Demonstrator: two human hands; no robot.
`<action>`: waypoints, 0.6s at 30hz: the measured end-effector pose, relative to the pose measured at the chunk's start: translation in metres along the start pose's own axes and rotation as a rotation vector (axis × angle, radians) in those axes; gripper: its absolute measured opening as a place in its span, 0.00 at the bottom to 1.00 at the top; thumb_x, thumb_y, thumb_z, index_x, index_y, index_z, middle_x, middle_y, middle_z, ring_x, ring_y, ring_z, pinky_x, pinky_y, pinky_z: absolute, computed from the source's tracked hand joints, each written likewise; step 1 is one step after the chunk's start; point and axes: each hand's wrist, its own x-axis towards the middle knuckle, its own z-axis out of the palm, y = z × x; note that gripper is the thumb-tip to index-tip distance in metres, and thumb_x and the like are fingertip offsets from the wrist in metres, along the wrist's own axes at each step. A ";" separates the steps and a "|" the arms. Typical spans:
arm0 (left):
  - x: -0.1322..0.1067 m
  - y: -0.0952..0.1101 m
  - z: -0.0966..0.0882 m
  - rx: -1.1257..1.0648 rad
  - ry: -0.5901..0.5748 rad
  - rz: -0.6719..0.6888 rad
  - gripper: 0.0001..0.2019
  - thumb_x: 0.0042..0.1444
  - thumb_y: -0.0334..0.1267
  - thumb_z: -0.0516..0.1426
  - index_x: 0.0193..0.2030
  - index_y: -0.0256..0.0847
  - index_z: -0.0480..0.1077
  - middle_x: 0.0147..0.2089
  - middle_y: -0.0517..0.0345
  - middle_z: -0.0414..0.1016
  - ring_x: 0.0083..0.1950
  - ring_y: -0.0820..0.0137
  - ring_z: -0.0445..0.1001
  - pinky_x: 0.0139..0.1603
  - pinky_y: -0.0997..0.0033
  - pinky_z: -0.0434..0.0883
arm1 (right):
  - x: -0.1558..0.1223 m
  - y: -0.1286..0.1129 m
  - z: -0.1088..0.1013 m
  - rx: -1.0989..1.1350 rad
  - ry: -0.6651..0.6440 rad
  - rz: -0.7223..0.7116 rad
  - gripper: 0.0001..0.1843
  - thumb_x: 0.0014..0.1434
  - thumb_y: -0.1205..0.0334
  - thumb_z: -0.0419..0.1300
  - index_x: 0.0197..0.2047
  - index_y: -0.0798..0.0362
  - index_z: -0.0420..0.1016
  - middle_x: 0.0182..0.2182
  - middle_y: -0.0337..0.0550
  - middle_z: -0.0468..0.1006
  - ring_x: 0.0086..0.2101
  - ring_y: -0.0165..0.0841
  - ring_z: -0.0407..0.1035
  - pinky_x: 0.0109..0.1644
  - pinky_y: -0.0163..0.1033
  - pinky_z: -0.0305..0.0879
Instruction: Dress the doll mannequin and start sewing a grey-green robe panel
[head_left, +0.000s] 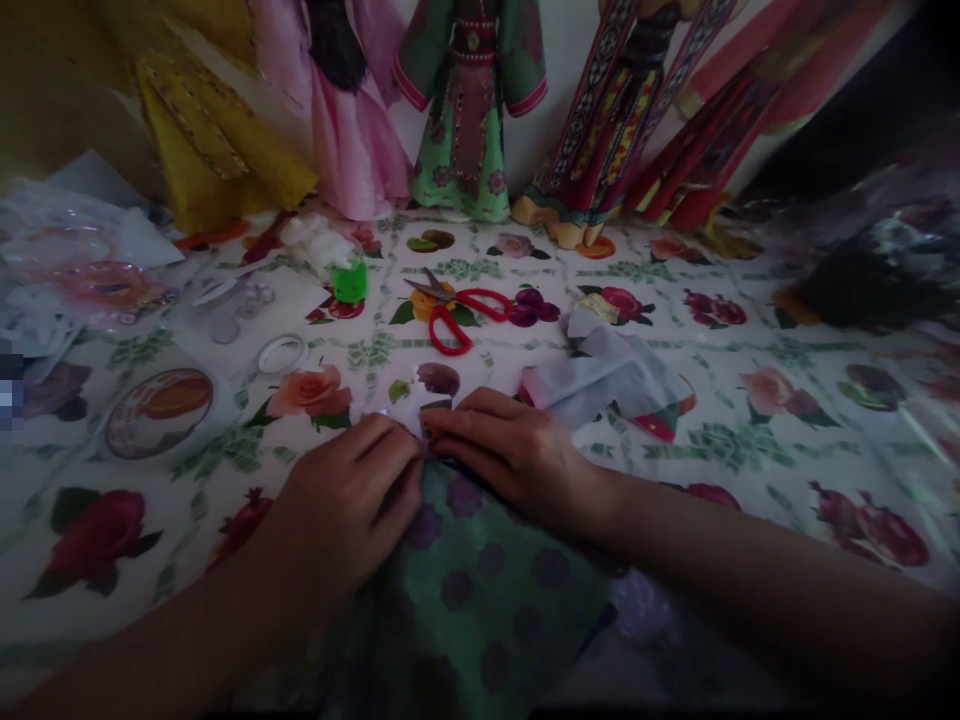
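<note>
Presently I read both hands pinching the top edge of a green cloth printed with purple flowers [480,580]. The left hand [345,500] and right hand [502,450] are curled almost shut, their fingertips meeting at the edge, and the cloth's bulk lies on my near side of them. Even pressure from both hands seems best for keeping that edge straight. Red-handled steel scissors [450,310] serve as my landmark: they lie just beyond the hands on a floral-printed tablecloth [750,470]. A crumpled grey-white fabric scrap [607,375] sits right of the scissors, close to the right hand, so that side looks tight. Leftward of the scissors, a bright green spool [350,282] stands well away from the hands.
</note>
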 end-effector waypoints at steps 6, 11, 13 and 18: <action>-0.001 -0.002 -0.011 -0.114 -0.023 -0.103 0.08 0.66 0.35 0.49 0.40 0.47 0.68 0.34 0.61 0.76 0.32 0.70 0.76 0.31 0.70 0.71 | 0.000 0.000 -0.001 0.006 -0.006 -0.001 0.16 0.69 0.63 0.54 0.56 0.54 0.75 0.47 0.49 0.78 0.48 0.34 0.74 0.54 0.40 0.75; 0.001 -0.015 -0.019 -0.104 0.018 -0.147 0.04 0.62 0.36 0.53 0.42 0.48 0.67 0.36 0.62 0.78 0.35 0.68 0.78 0.33 0.69 0.74 | -0.001 -0.001 -0.003 0.000 -0.013 0.000 0.17 0.70 0.61 0.54 0.58 0.51 0.74 0.46 0.48 0.77 0.46 0.34 0.75 0.51 0.41 0.75; 0.004 -0.023 -0.020 -0.096 0.044 -0.195 0.06 0.61 0.37 0.55 0.45 0.49 0.66 0.40 0.60 0.79 0.40 0.66 0.80 0.37 0.67 0.76 | -0.001 -0.002 -0.003 -0.007 -0.015 -0.003 0.17 0.70 0.62 0.54 0.59 0.51 0.73 0.46 0.48 0.77 0.45 0.34 0.75 0.51 0.41 0.75; 0.011 -0.035 -0.018 -0.171 -0.033 -0.192 0.08 0.61 0.38 0.56 0.47 0.46 0.69 0.40 0.58 0.77 0.38 0.68 0.78 0.38 0.68 0.76 | 0.000 -0.002 -0.003 -0.018 -0.024 0.008 0.17 0.70 0.62 0.54 0.59 0.51 0.73 0.46 0.48 0.76 0.43 0.33 0.75 0.49 0.40 0.75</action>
